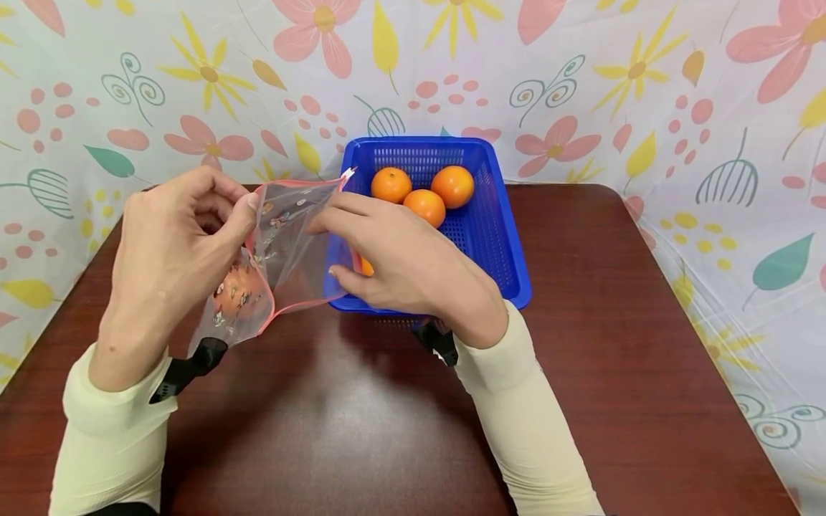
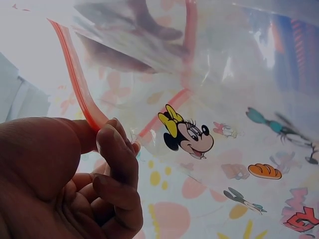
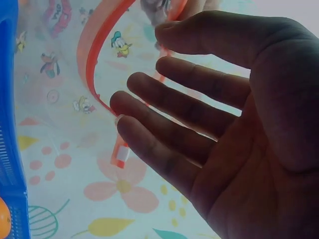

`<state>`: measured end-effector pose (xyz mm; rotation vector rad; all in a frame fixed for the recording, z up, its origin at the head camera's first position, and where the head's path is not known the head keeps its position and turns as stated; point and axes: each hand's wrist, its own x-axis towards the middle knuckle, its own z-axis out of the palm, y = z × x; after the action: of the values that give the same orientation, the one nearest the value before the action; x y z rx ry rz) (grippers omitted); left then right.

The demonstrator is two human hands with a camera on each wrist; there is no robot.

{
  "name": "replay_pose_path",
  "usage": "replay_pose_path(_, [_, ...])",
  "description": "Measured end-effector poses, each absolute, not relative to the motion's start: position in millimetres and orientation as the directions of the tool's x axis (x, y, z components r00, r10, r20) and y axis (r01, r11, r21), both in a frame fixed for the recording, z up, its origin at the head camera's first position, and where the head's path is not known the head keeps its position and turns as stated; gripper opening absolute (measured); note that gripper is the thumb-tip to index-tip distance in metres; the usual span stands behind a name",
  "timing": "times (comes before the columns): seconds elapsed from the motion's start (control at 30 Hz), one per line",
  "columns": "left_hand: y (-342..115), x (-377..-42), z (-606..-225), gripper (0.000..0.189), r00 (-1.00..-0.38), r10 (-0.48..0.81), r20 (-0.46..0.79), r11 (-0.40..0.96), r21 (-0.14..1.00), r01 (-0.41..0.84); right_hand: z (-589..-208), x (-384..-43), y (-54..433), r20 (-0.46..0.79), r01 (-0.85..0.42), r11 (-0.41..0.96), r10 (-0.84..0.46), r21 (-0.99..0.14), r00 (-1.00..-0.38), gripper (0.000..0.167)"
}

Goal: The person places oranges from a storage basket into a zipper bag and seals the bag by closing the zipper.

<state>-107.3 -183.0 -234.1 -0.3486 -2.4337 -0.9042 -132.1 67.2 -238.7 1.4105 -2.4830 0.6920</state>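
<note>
A clear zip bag point(image 1: 297, 251) with a red zip edge and cartoon prints hangs open-mouthed between my hands. My left hand point(image 1: 174, 251) pinches the zip edge between thumb and finger; in the left wrist view the red strip point(image 2: 75, 79) runs into that pinch. Through the plastic, an orange point(image 1: 240, 290) shows in the bag's lower left part. My right hand point(image 1: 403, 261) is at the other side of the bag mouth, fingers loosely extended. In the right wrist view the palm is bare and the fingertips point(image 3: 127, 124) lie close to the zip edge.
A blue plastic basket point(image 1: 519, 287) stands at the back of the brown table point(image 1: 613, 358). Several oranges point(image 1: 453, 186) lie in it, one partly hidden behind the bag and right hand. A flowered cloth point(image 1: 645, 107) hangs behind. Black straps sit at both wrists.
</note>
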Motion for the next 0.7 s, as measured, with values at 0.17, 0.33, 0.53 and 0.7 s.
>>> replay_pose_path(0.17, [-182,-107,-232,0.016,-0.830,0.058,0.555,0.740,0.534,0.409,-238,-132,72,0.437,-0.845,0.450,-0.723,-0.290,-0.535,0.023])
replay_pose_path(0.33, [-181,-107,-229,0.015,-0.827,0.061,0.559,0.728,0.542,0.421,-238,-133,78,0.479,-0.836,0.477,-0.687,-0.270,-0.547,0.013])
replay_pose_path(0.53, [-182,-107,-229,0.016,-0.816,0.061,0.575,0.726,0.536,0.431,-242,-137,79,0.439,-0.798,0.528,-0.667,-0.291,-0.601,0.010])
replay_pose_path(0.7, [-183,-107,-230,0.016,-0.815,0.061,0.576,0.734,0.527,0.428,-246,-141,79,0.363,-0.755,0.575,-0.662,-0.315,-0.656,0.016])
